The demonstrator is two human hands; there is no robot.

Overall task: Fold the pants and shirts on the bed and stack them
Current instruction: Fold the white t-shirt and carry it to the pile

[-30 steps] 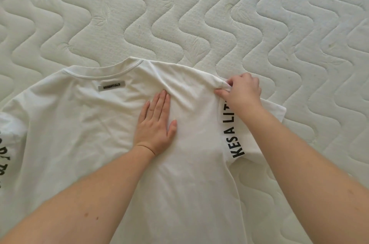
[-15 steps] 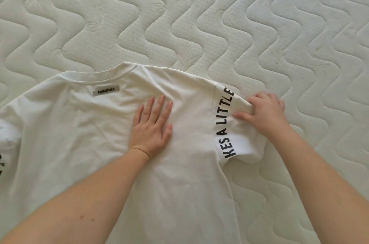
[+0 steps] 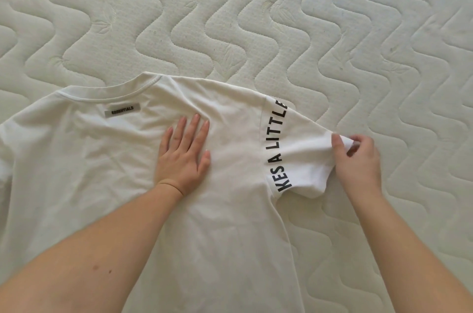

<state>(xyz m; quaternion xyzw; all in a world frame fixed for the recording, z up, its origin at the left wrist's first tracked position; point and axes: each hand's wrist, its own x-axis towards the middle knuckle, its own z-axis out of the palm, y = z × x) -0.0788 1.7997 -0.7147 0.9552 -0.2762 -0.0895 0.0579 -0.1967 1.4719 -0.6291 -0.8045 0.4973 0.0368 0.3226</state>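
A white T-shirt [image 3: 107, 164] lies spread on the bed, collar away from me, with a grey label below the collar and black lettering down its right sleeve [image 3: 299, 156]. My left hand [image 3: 183, 154] presses flat on the shirt's upper back, fingers straight. My right hand [image 3: 358, 159] pinches the hem of the right sleeve between thumb and fingers and holds it out to the right, slightly lifted. The shirt's left sleeve runs out of view at the left edge.
The quilted white mattress [image 3: 256, 18] with a wavy stitch pattern fills the view behind and to the right of the shirt. No other garments show in view.
My right hand has drawn the right sleeve outward to the right, unfolding it so more lettering shows. My left hand has stayed pressed on the shirt.
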